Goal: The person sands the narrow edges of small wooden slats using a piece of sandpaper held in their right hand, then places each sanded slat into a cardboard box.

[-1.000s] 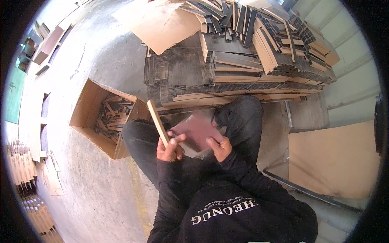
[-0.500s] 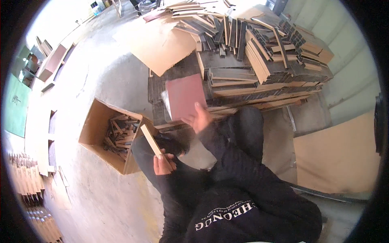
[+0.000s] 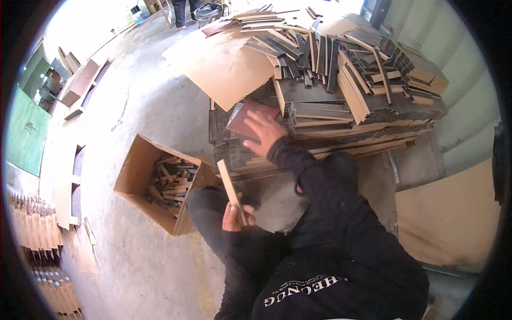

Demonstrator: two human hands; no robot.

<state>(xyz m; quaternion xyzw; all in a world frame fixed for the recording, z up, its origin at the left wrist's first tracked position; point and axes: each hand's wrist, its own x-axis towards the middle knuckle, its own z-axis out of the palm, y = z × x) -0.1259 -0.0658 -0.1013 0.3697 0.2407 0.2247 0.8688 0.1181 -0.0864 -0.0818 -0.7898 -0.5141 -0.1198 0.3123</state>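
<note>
My left hand [image 3: 236,217] is closed round the lower end of a narrow, pale wood strip [image 3: 228,182], which sticks up at a slant beside my knee. Farther forward, my right hand [image 3: 265,134] reaches over a reddish-brown sheet [image 3: 244,120] that looks like sandpaper. The sheet lies on the near left part of a low, dark stack of boards [image 3: 229,145], with a whitish patch along its left edge. The fingers of my right hand are spread and hold nothing; they overlap the sheet's right part, and whether they touch it I cannot tell.
An open cardboard box [image 3: 133,173] of wood offcuts stands left of my knee. Loose dark-faced strips [image 3: 320,56] are heaped on the stack, beside a large tan sheet [image 3: 229,72]. At right leans a tan panel [image 3: 448,213]. A person's legs [image 3: 180,12] show far off.
The reddish-brown sheet has gone from my right hand's grip down onto the stack, and that hand has opened. My left hand and the wood strip appear farther right.
</note>
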